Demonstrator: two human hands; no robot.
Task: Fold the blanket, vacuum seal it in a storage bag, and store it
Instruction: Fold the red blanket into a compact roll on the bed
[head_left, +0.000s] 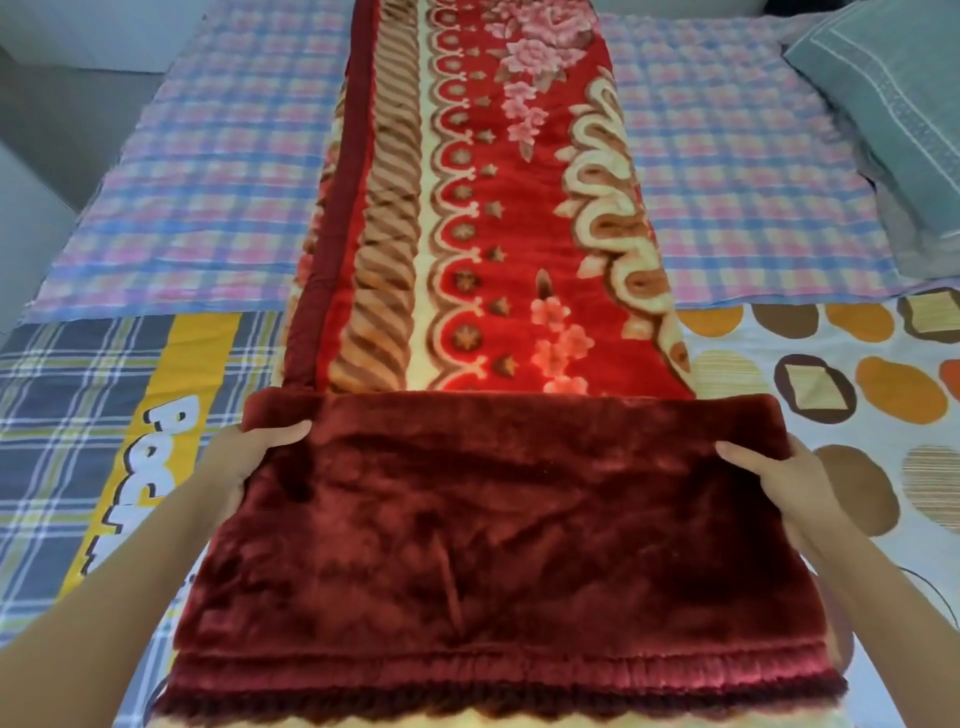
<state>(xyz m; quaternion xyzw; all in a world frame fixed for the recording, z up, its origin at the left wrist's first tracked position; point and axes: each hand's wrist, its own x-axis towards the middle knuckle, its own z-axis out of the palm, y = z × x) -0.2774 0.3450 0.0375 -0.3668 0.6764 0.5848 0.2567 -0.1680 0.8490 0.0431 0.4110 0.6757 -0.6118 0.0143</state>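
The red floral blanket (498, 234) lies as a long narrow strip down the middle of the bed (208, 182), its long axis running straight away from the person. Its near end is turned over, dark-red underside up. The left hand (249, 462) and right hand (774, 483) each grasp one side edge of this flap, thumbs on top. The unfolded length lies ahead of both hands. A yellow band (156, 441) by the bed's left edge reads partly "Poc".

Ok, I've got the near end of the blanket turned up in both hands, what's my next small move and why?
Probably carry the dark red flap forward and lay it flat on the patterned strip. Your left hand and right hand hold its two sides, and the strip lies long along the bed.
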